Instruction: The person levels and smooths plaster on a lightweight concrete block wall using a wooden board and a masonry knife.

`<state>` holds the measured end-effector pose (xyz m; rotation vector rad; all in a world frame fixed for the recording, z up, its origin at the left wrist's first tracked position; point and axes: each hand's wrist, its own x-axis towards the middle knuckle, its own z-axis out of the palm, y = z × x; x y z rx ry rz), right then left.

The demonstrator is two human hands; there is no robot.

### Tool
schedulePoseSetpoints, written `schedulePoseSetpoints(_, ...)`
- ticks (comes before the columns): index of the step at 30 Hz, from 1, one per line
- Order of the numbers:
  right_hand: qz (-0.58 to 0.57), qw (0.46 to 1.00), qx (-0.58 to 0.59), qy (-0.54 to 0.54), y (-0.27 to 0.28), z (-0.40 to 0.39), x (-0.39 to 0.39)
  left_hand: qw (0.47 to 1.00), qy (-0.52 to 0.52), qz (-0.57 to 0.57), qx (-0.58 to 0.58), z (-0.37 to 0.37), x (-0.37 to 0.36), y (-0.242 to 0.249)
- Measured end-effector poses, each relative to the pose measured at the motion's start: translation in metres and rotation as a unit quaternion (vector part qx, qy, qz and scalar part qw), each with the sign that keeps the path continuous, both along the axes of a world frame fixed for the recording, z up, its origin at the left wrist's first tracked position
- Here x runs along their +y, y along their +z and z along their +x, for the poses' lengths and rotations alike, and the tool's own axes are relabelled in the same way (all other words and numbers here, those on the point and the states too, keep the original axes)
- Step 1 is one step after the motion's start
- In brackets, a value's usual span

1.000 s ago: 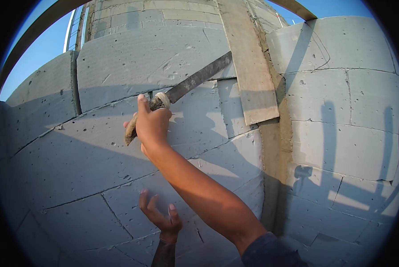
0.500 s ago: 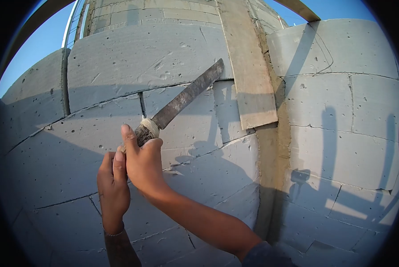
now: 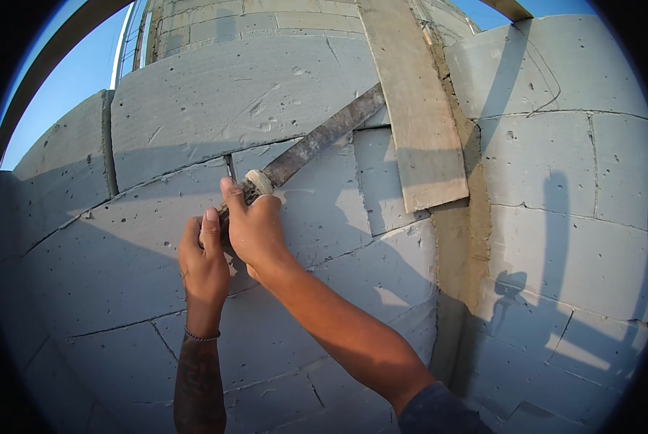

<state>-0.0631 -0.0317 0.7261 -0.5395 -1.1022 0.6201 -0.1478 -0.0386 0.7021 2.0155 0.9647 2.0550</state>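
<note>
A machete [image 3: 324,137] with a long, dull, stained blade points up and to the right. Its far end meets the left edge of a wooden board [image 3: 421,123], where the tip is out of sight. Pale wrapping circles the top of its dark, rough handle. My right hand [image 3: 259,228] is closed around that handle just below the wrapping, thumb laid along it. Lower down, my left hand [image 3: 204,253] wraps the butt end, its thumb pointing up. Behind both hands is a wall of grey blocks [image 3: 143,253].
A mortar-covered strip [image 3: 450,289] runs down the corner beneath the board. To the right stands another block wall [image 3: 541,166], with shadows across it and a thin bent wire [image 3: 555,83] near its top. A beam [image 3: 508,9] crosses overhead.
The machete has moved up and right relative to the wall, its tip going from just left of the board to the board's edge. Both hands keep their hold, and the view has shifted slightly.
</note>
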Motion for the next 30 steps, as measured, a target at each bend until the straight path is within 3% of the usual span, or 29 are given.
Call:
schedulePoseSetpoints(2, 0.017, 1.0, -0.008, 0.022, -0.002, 0.005, -0.003, 0.997, -0.012, 0.073, -0.039, 0.007, 0.001, -0.005)
schedulePoseSetpoints(3, 0.03, 0.999, -0.011, 0.038, -0.005, 0.007, -0.003, 0.996, -0.012, 0.074, -0.037, 0.006, 0.001, -0.004)
schedulePoseSetpoints(4, 0.021, 0.999, 0.001, -0.03, -0.006, 0.003, 0.007, 0.998, -0.021, 0.042, -0.032, 0.004, 0.001, -0.003)
schedulePoseSetpoints(5, 0.019, 0.999, 0.003, -0.032, -0.013, 0.009, 0.012, 0.999, -0.028, 0.008, -0.025, 0.003, 0.001, -0.004)
schedulePoseSetpoints(7, 0.009, 0.992, -0.117, 0.053, -0.027, 0.028, 0.014, 1.0, -0.015, 0.015, -0.023, 0.004, 0.002, -0.009)
schedulePoseSetpoints(10, 0.074, 0.973, -0.206, -0.068, -0.083, 0.082, -0.039, 1.0, 0.021, -0.003, 0.018, 0.005, -0.011, -0.003)
schedulePoseSetpoints(13, 0.148, 0.882, -0.214, -0.394, -0.17, 0.192, -0.037, 0.998, 0.026, -0.002, 0.063, -0.001, -0.007, 0.007)
schedulePoseSetpoints(14, 0.061, 0.877, -0.187, -0.438, -0.202, 0.221, -0.042, 0.998, 0.023, -0.003, 0.067, -0.001, -0.007, 0.01)
schedulePoseSetpoints(16, -0.065, 0.818, -0.28, -0.498, -0.263, 0.27, -0.035, 0.997, 0.047, 0.014, 0.057, 0.001, -0.01, 0.016)
schedulePoseSetpoints(17, -0.06, 0.822, -0.278, -0.494, -0.278, 0.278, -0.033, 0.997, 0.054, 0.018, 0.057, 0.004, -0.009, 0.016)
schedulePoseSetpoints(19, -0.167, 0.773, -0.333, -0.513, -0.297, 0.286, -0.022, 0.996, 0.063, 0.044, 0.033, 0.004, -0.006, 0.017)
schedulePoseSetpoints(23, -0.175, 0.804, -0.294, -0.487, -0.302, 0.279, 0.01, 0.997, 0.069, 0.041, 0.019, 0.004, 0.002, 0.021)
schedulePoseSetpoints(27, -0.177, 0.801, -0.288, -0.494, -0.31, 0.278, 0.005, 0.999, -0.002, -0.043, -0.007, 0.044, -0.007, -0.035)
schedulePoseSetpoints(30, -0.17, 0.799, -0.293, -0.497, -0.305, 0.282, 0.002, 1.0, -0.009, -0.025, 0.004, 0.074, -0.035, -0.063)
